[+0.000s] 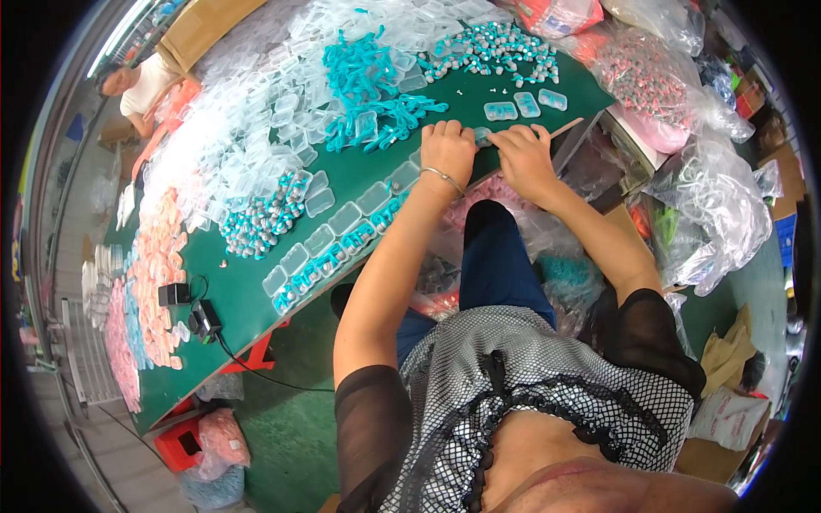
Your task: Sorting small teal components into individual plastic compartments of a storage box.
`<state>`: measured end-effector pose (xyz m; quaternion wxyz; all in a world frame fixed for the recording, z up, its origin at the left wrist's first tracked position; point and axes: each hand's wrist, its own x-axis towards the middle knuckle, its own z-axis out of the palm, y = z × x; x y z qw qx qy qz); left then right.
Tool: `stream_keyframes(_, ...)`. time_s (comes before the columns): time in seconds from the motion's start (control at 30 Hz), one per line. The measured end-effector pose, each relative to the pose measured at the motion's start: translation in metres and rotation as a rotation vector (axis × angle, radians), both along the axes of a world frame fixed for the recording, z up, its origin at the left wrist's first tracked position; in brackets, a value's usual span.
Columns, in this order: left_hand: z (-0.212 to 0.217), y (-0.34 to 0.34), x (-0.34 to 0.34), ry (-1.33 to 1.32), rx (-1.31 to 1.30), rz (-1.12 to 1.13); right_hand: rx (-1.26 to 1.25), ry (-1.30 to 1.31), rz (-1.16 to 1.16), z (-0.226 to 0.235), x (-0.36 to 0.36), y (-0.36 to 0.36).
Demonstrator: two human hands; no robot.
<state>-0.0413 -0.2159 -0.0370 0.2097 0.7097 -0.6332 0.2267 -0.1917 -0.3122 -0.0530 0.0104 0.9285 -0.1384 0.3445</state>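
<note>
At the table's near edge, my left hand (pixel 449 156) is closed, knuckles up, at the right end of a row of open see-through plastic cases (pixel 346 219). Beside it, my right hand (pixel 523 161) has its fingers bent over a small see-through case (pixel 481 135), mostly hidden between the hands. What lies under my left fingers is hidden. Each open case in the row holds teal and grey-white pieces. Beyond my right hand lie three closed cases (pixel 528 104) with teal contents. Past my left hand is a heap of teal looped straps (pixel 359 77).
A large pile of empty see-through cases (pixel 231 111) covers the far left of the green table (pixel 231 312). Teal-and-grey pieces lie in heaps (pixel 265 214). Peach cases (pixel 158 274) and a black device (pixel 203 321) with a cable sit left. Filled bags (pixel 641 77) crowd the right; another person (pixel 145 90) sits far left.
</note>
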Motion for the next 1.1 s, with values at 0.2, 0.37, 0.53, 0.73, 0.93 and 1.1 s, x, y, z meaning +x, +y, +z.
stream_keyframes(0.2,-0.006,-0.009,0.003,-0.016,-0.024,-0.009,0.078,-0.132,0.069,0.03,0.008,0.0)
stream_keyframes(0.37,0.002,-0.008,0.003,0.045,-0.002,-0.033,0.085,-0.029,0.259,0.013,0.023,-0.031)
stream_keyframes(0.53,0.005,-0.012,0.008,0.085,0.081,-0.027,-0.019,-0.002,0.302,0.017,0.026,-0.035)
stream_keyframes(0.73,0.024,0.017,0.008,0.287,-0.023,0.095,-0.172,0.004,0.223,0.019,0.021,-0.051)
stream_keyframes(0.93,0.034,0.07,0.018,0.269,0.39,0.161,-0.139,0.095,0.139,0.038,0.026,-0.041)
stream_keyframes(1.1,0.024,0.063,0.007,0.21,0.398,0.191,-0.004,0.131,0.275,0.022,0.067,-0.017)
